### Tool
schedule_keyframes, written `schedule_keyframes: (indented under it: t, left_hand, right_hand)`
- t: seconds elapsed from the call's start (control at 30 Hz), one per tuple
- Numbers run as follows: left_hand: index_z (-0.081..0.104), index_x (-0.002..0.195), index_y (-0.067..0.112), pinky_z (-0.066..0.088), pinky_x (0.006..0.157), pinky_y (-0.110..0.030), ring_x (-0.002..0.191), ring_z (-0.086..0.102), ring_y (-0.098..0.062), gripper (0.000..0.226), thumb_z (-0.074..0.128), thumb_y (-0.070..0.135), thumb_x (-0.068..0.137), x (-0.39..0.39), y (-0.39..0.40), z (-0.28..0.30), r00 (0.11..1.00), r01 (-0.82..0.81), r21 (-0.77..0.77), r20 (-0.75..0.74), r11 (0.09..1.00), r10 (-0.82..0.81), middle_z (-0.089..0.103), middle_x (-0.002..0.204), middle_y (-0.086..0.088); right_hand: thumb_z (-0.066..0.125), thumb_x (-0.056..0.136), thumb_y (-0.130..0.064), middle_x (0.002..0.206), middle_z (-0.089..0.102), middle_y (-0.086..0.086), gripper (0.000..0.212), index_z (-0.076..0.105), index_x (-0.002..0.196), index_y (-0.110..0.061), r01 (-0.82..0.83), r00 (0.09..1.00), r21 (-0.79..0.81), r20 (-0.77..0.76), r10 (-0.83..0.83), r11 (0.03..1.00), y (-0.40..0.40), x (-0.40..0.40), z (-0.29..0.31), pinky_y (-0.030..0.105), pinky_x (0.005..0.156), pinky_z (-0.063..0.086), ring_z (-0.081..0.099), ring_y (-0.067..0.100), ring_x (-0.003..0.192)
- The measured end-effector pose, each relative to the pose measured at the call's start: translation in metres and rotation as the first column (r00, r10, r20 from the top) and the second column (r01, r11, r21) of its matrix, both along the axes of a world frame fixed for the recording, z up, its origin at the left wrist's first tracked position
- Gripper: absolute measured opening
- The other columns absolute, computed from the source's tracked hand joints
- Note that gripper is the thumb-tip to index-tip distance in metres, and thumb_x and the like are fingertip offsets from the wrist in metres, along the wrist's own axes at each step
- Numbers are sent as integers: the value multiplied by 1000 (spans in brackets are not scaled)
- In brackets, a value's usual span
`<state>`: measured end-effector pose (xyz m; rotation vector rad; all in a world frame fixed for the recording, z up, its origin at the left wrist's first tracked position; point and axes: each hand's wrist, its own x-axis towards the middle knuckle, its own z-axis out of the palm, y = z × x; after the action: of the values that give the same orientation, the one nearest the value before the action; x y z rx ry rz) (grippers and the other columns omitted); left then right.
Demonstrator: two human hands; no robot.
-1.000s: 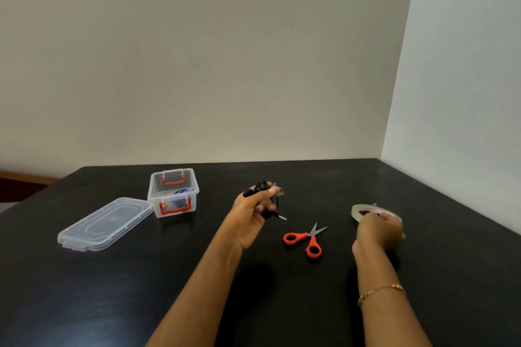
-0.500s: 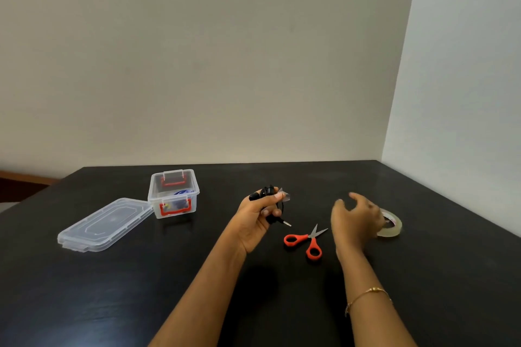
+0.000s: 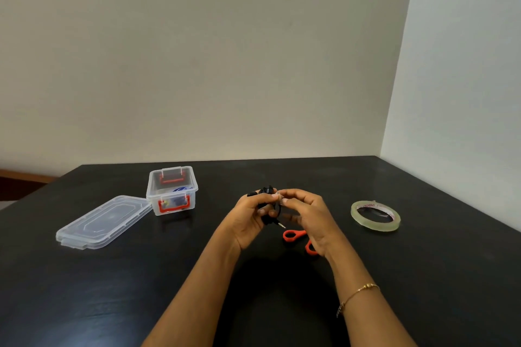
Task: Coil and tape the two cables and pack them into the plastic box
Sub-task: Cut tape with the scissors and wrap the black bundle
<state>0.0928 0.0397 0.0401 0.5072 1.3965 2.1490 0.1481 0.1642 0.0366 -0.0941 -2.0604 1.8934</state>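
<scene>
My left hand (image 3: 251, 217) grips a coiled black cable (image 3: 266, 191) above the table's middle; its jack plug sticks out below the fingers. My right hand (image 3: 307, 214) has come up against it, thumb and forefinger pinching a small strip of clear tape (image 3: 279, 195) at the coil. The clear plastic box (image 3: 172, 190) with red latches stands open at the left, something blue lying inside it. Its lid (image 3: 104, 221) lies flat beside it. The tape roll (image 3: 375, 215) lies on the table to the right.
Red-handled scissors (image 3: 293, 235) lie on the black table (image 3: 112, 290) just under my right hand, partly hidden. Walls meet at the table's far and right edges.
My right hand let go of the tape roll, left it on the table and moved left to meet the left hand at the cable coil.
</scene>
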Motion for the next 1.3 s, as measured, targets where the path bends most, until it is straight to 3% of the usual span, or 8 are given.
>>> schedule_keyframes:
  t: [0.3, 0.43, 0.57, 0.63, 0.73, 0.87, 0.97, 1.3]
  left_hand:
    - [60, 94, 5, 45, 62, -19, 48, 48, -3, 13, 59, 0, 82, 0, 3, -1, 992, -89, -67, -99, 994, 82, 58, 58, 3]
    - [61, 90, 9, 48, 72, -26, 70, 61, -9, 15, 64, -1, 79, 6, 4, -3, 963, -200, -86, -198, 976, 180, 66, 78, -1]
    - [61, 90, 10, 47, 72, -25, 67, 54, -10, 13, 61, 1, 81, 11, -8, 0, 952, -256, -1, -171, 967, 252, 63, 81, -2]
    - [60, 91, 8, 46, 62, -18, 53, 49, -4, 12, 59, 0, 82, 9, -22, 5, 947, -302, 105, -83, 947, 311, 62, 78, -3]
    - [59, 95, 5, 45, 54, -14, 42, 43, -3, 13, 58, 0, 83, 4, -44, 6, 949, -307, 109, -45, 946, 313, 63, 65, 2]
    - [58, 97, 6, 42, 59, -19, 46, 47, -3, 14, 57, 1, 83, 3, -66, 5, 954, -277, -40, -131, 960, 270, 58, 56, 5]
    - [59, 97, 6, 44, 68, -25, 55, 49, -7, 14, 54, 2, 85, -1, -75, 2, 962, -259, -87, -107, 962, 250, 56, 51, 5]
    - [61, 100, 6, 47, 79, -30, 59, 48, -10, 18, 59, 6, 82, -10, -68, -6, 961, -271, 16, 68, 963, 269, 52, 48, 4]
  right_hand:
    - [54, 86, -7, 81, 68, 6, 15, 68, 79, -8, 231, 972, -141, 82, -221, 963, -7, -5, 0, 24, 67, 46, 63, 16, 82]
    - [48, 80, -6, 72, 66, 10, 15, 62, 75, -4, 270, 950, -569, 291, -116, 777, -14, -10, -3, 31, 64, 49, 65, 22, 73]
    - [39, 86, -5, 66, 55, 9, 23, 50, 66, -5, 374, 907, -712, 415, -75, 595, -23, -9, -6, 25, 51, 46, 57, 19, 59]
    - [43, 88, -8, 68, 53, 8, 18, 50, 71, -6, 392, 908, -664, 392, -149, 637, -27, -11, -7, 25, 47, 49, 59, 19, 61]
    - [50, 92, -17, 86, 60, 8, 9, 57, 90, -12, 254, 967, -501, 117, -226, 827, -36, -13, -3, 30, 67, 55, 63, 19, 80]
    - [54, 91, -21, 112, 59, -1, 27, 55, 118, -25, -76, 989, -160, -137, 54, 984, -60, -10, -1, 32, 85, 53, 59, 12, 103]
    - [61, 87, -13, 100, 65, -3, 21, 62, 104, -24, -131, 983, 32, -129, 134, 991, -74, -15, -5, 23, 76, 55, 65, 10, 92]
    - [62, 85, -11, 80, 71, 4, 8, 65, 89, -6, -225, 974, -256, -56, 218, 940, -67, -21, -6, 23, 70, 57, 69, 13, 75]
